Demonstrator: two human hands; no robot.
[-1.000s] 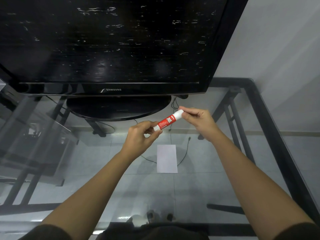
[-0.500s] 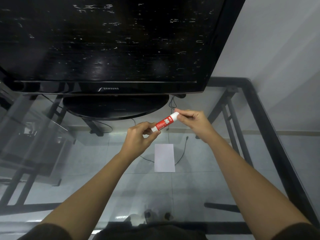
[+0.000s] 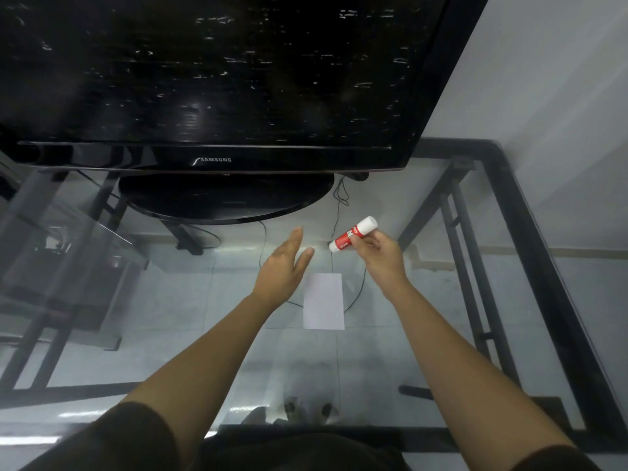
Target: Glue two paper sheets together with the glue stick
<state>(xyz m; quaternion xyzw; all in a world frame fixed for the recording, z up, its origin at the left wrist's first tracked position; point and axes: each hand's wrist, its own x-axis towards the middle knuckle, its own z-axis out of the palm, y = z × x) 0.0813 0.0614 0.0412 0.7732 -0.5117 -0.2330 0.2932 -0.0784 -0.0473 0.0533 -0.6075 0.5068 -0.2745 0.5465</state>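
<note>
A red and white glue stick [image 3: 353, 234] is held tilted above the glass table, its white end up and to the right. My right hand [image 3: 380, 256] grips its middle with the fingertips. My left hand [image 3: 283, 265] hovers to the left of the stick, fingers spread, holding nothing. A small white paper sheet [image 3: 323, 301] lies flat on the glass below and between the two hands. I cannot tell whether it is one sheet or two stacked.
A large black television [image 3: 217, 79] on an oval base [image 3: 224, 198] stands at the back of the glass table [image 3: 441, 266]. The table's black metal frame [image 3: 543, 266] runs along the right side. Cables hang behind the paper. A white wall is at right.
My left hand has let go of the glue stick and opened, moving left. My right hand keeps the stick and has shifted its grip toward the middle.
</note>
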